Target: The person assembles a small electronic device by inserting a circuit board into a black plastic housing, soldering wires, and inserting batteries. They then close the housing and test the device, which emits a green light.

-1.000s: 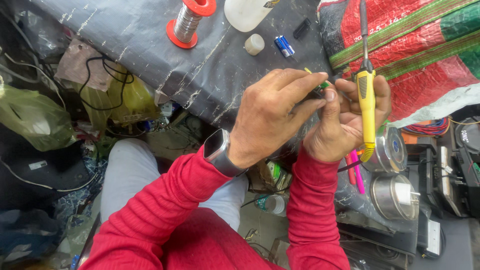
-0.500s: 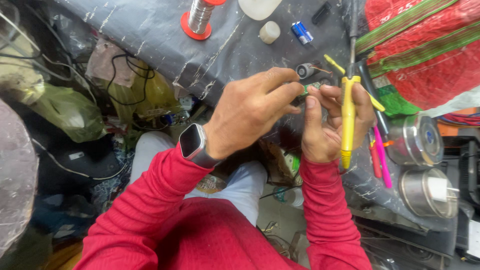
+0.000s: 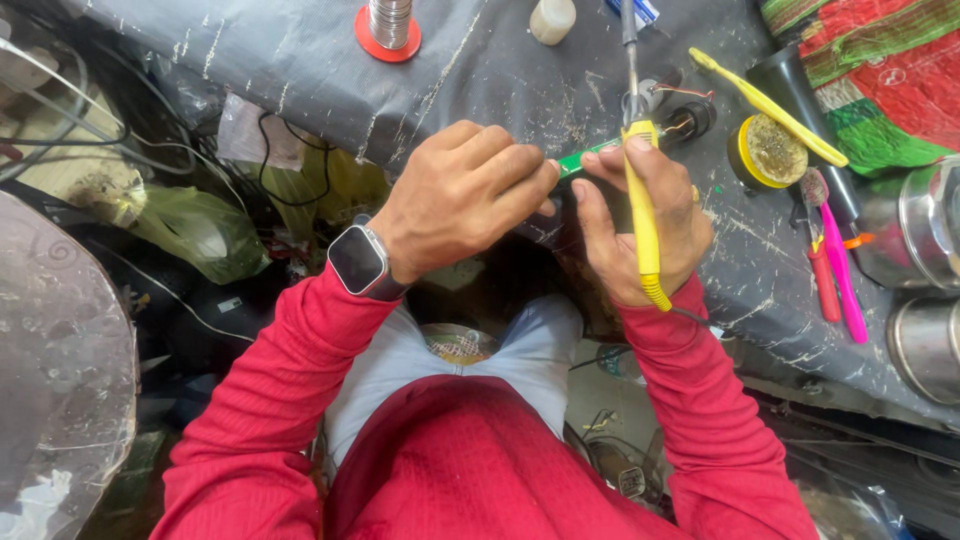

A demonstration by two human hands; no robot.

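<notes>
- The worktop (image 3: 300,70), covered in a dark scratched sheet, spreads beyond both hands and carries everything else.
- Two steel pots (image 3: 925,290) stand well off to the right of the right hand, at the worktop's edge.
- The left hand (image 3: 465,205) is curled shut, its fingertips pinching one end of a small green circuit board (image 3: 585,160); a dark smartwatch (image 3: 358,260) sits on its wrist.
- The right hand (image 3: 645,225) is closed too, touching the board's other end and gripping a yellow soldering iron (image 3: 640,200), which lies across the palm with its metal shaft pointing away from the person.
- A yellow toothbrush (image 3: 765,105) lies slanted beyond and to the right of the right hand, over a round tin (image 3: 770,150) with a yellow rim.
- A pink tool (image 3: 838,270) and a red tool (image 3: 822,280) lie side by side right of the right hand.
- A reel of solder wire (image 3: 388,25) on a red base stands beyond the left hand.
- The green circuit board sits between the two hands' fingertips, held just above the worktop's near edge.
</notes>
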